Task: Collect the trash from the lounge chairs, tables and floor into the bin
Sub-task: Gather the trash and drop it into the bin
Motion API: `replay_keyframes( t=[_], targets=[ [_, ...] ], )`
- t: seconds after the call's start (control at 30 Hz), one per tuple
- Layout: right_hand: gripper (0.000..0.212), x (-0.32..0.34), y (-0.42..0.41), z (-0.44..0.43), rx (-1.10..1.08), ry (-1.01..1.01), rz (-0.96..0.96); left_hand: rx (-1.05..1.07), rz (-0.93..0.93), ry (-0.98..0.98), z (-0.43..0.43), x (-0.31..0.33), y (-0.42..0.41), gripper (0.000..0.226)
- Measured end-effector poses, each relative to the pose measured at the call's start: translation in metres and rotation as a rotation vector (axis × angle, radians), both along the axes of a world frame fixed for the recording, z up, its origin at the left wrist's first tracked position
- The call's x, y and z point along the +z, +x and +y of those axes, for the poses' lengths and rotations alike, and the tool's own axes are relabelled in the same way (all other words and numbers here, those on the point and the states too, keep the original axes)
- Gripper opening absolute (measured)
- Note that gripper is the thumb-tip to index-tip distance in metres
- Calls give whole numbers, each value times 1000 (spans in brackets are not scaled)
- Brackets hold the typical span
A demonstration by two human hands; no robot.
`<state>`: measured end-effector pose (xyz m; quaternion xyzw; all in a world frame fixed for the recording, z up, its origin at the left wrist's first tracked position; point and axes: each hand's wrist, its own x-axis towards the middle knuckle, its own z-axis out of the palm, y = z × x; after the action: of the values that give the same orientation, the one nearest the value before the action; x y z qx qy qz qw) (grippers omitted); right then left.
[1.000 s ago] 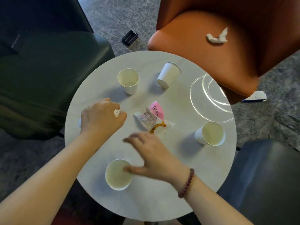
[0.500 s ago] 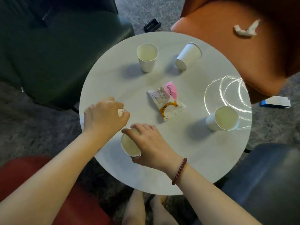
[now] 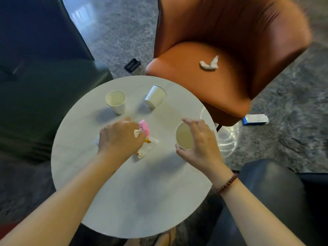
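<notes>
Matt paper cups (image 3: 115,101) — smooth leathery orange chair (image 3: 204,86).

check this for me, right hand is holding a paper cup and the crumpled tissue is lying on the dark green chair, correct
Not quite. In the head view the crumpled tissue lies on the orange chair, not the dark green one. The right hand does hold a paper cup.

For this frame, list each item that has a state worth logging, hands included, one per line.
Right hand: closed around a paper cup, lifted and tilted.
Held cup: looks empty.
Left hand: fisted on a small crumpled scrap, over the snack wrappers.
Cup at back left: upright, empty.
Cup at back right: tipped on its side.
Tissue: crumpled on the orange chair seat.
</notes>
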<state>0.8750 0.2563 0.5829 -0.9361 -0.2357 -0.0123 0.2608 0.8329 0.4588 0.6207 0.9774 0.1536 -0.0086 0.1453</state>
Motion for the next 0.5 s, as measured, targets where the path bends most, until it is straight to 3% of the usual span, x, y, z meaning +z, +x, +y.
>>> replay_keyframes(
  t=[0.17,0.3,0.5],
  targets=[
    [68,-37,-1,-11,-97,-17,117,-19,-8,2,-4,-9,4,39],
    [73,-57,-6,-6,-89,-91,217,-28,-98,-31,12,-11,4,21],
    [73,-69,-12,-4,-130,-102,310,99,-181,-267,54,-4,27,46]
  ],
)
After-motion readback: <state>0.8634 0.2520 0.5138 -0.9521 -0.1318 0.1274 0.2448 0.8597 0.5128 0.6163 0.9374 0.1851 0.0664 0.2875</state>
